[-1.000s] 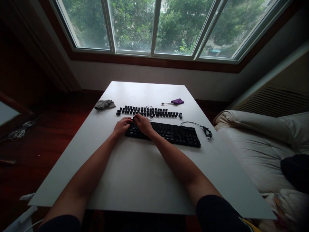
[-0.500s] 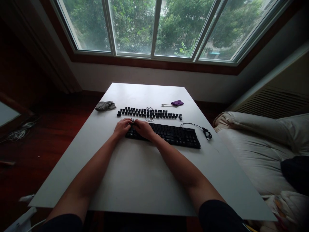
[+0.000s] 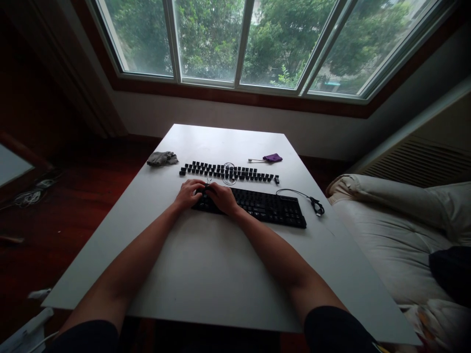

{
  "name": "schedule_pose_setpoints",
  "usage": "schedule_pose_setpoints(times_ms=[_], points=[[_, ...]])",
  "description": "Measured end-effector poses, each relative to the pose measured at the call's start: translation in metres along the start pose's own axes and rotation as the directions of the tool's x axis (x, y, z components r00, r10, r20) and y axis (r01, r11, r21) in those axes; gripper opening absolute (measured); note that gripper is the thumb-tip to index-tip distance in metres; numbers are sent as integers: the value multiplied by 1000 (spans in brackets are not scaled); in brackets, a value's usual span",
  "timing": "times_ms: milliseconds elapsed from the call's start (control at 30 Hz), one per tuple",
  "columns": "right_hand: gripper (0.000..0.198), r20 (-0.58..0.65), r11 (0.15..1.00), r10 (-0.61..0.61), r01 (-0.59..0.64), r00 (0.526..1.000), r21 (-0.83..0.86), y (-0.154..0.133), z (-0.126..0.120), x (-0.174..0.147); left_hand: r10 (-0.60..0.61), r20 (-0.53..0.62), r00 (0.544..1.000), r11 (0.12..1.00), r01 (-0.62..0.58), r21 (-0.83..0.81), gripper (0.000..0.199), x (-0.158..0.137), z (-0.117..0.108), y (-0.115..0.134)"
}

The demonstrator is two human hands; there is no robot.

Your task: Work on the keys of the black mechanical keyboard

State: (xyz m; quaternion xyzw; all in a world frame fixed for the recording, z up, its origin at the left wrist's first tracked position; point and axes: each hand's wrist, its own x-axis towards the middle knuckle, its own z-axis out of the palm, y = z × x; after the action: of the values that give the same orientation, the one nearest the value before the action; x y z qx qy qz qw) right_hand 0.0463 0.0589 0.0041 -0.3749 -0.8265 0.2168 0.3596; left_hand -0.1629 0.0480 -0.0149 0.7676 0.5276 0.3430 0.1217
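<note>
- Crosswise, the black keyboard [image 3: 265, 203] lay on the smooth white table [image 3: 206, 274], long axis left to right, right end angled slightly nearer the person.
- Left hand [image 3: 190, 192] and right hand [image 3: 222, 197] were close together, fingers bent, over its left end; any grip was impossible to tell.
- Small, blocky keycaps [image 3: 243, 176] stood in rows beyond.

Two hands [image 3: 222, 197], one keyboard [image 3: 270, 205], dozens of keycaps [image 3: 243, 175], one gray cloth [image 3: 162, 158] and one purple cloth [image 3: 273, 158] share one surface [image 3: 209, 274].
</note>
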Motion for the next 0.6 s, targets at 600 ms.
schedule_pose_setpoints(times_ms=[600], points=[[20, -124, 946, 197, -155, 973, 285, 2, -8, 2, 48, 20, 999, 984, -44, -170, 23, 2, -3, 11]])
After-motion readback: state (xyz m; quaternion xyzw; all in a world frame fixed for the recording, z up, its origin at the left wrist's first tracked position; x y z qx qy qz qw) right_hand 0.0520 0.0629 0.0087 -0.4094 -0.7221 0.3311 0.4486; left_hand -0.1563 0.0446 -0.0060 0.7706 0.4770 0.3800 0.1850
